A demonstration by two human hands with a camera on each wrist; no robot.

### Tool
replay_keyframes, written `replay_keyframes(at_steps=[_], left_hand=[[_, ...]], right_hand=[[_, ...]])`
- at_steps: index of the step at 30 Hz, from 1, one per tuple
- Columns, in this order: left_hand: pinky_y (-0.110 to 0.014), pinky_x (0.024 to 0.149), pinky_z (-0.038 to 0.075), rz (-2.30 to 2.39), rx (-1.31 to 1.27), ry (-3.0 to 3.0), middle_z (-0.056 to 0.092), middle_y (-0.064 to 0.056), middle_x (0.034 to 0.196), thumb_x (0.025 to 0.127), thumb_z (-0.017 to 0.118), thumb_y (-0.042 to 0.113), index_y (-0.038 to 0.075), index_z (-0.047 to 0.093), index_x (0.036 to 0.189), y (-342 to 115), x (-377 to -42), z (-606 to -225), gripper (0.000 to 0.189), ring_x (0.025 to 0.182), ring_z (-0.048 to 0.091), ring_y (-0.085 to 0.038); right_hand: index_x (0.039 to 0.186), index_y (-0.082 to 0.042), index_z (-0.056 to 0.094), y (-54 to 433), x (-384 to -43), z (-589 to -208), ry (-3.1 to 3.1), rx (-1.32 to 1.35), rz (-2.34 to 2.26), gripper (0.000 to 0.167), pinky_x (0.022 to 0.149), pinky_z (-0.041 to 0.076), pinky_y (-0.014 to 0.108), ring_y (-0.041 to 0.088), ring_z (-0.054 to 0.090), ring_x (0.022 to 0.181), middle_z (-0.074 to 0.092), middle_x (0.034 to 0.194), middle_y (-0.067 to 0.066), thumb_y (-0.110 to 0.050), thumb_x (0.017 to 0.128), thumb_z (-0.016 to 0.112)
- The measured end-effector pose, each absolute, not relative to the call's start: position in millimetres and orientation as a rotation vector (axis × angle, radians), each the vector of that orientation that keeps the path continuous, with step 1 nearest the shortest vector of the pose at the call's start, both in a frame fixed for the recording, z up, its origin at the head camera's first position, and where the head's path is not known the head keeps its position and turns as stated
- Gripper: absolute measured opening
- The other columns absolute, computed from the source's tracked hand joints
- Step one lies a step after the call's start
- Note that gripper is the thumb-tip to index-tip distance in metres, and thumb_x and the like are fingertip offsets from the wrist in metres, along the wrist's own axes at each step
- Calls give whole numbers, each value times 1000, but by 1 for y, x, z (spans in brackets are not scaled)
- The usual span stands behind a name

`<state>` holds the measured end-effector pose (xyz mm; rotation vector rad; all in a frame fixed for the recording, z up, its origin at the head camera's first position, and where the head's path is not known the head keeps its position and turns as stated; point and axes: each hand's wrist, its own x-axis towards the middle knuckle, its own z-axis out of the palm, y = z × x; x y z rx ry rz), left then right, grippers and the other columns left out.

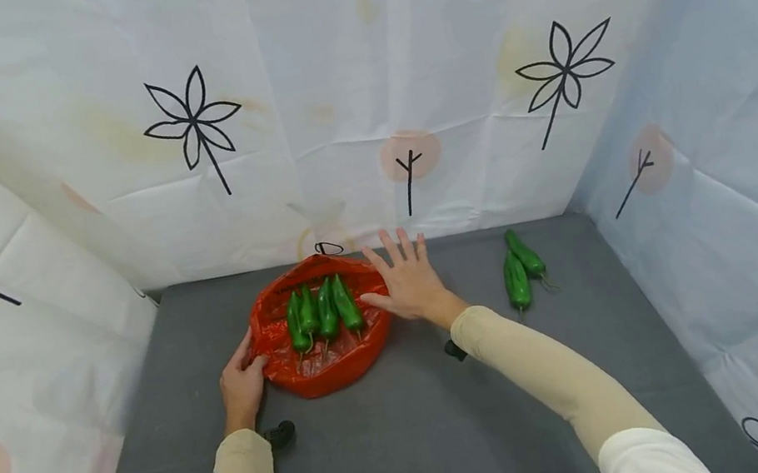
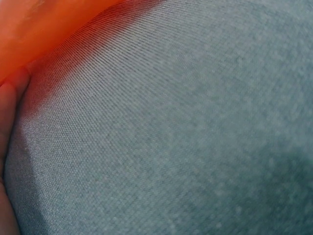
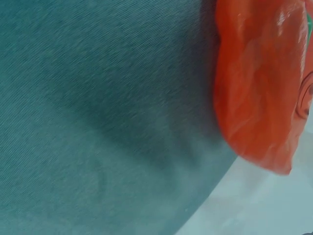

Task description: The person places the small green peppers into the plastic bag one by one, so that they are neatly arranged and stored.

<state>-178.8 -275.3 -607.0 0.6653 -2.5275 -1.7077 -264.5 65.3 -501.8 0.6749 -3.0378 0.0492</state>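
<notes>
A red plastic bag (image 1: pixel 331 376) lies on the dark table with its mouth spread wide and its rim rolled out. Several green peppers (image 1: pixel 326 309) rest side by side inside it. At the bag's left edge my left hand (image 1: pixel 242 387) holds the rim, thumb on the near side; in the left wrist view its fingers (image 2: pixel 7 107) meet the red plastic (image 2: pixel 44 29). My right hand (image 1: pixel 408 282) is over the bag's right rim, fingers straight and spread, palm down, holding nothing. The right wrist view shows the bag's side (image 3: pixel 259 88) but not the hand.
Two more green peppers (image 1: pixel 518 280) lie together on the table, right of my right hand. The grey table (image 1: pixel 389 463) ends at a white patterned cloth (image 1: pixel 341 108) behind, with cloth walls on both sides. Small dark devices (image 1: pixel 280 434) sit at both wrists.
</notes>
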Motion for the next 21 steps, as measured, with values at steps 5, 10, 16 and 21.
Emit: replay_keyframes(at_steps=[5,10,16,21], left_hand=[[-52,123,33,-1675,659,-2543,48,-4,159,100,57,24,47,42,152,-275,-180,-608,58,149,43,-27],[-53,123,34,-1660,645,-2544,49,-4,158,100,57,24,47,42,152,-276,-180,-610,58,149,43,-28],[-53,123,34,-1666,658,-2547,51,-4,156,99,57,25,48,42,151,-277,-180,-611,59,148,44,-28],[-53,123,33,-1670,655,-2544,50,-5,158,100,56,25,47,42,152,-277,-180,-610,58,149,43,-28]], right_hand=[[166,-32,10,78,-264,-504,-3028,656,39,90,124,5,72,46,1,159,-1,174,12,-77,94,41],[166,-33,10,88,-263,-506,-3027,649,58,91,123,7,73,47,2,159,1,174,13,-78,93,42],[166,-31,10,102,-265,-514,-3060,596,94,92,122,2,74,46,-1,159,-1,174,12,-78,93,41],[166,-30,12,115,-265,-519,-3064,553,117,94,122,2,74,46,-1,159,1,174,13,-79,92,43]])
